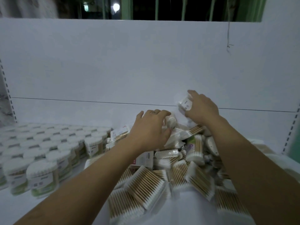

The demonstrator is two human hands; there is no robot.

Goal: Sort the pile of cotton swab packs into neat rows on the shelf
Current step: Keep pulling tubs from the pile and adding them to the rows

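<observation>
Head view: the right hand (pixel 203 108) holds a small pack (pixel 185 103) above the pile (pixel 170 168) on the shelf (pixel 65 111), its grip closed round it. The left hand (pixel 151 127) seems, through blur, to clasp a second pack (pixel 171 123). Picking is in hand; next, these need lining up near the rows of tubs (pixel 40 151).

We are looking at a dark window (pixel 142 8) at the top, where a pale green frame (pixel 125 7) and thin green bars (pixel 184 8) are standing upright. A round light (pixel 116 6) is glowing behind it on the left. A thin thread (pixel 228 34) is hanging down on the right and ending in a small tangle. At the far left a marble-patterned surface (pixel 4 101) is showing beside a slotted upright (pixel 7 90).
</observation>
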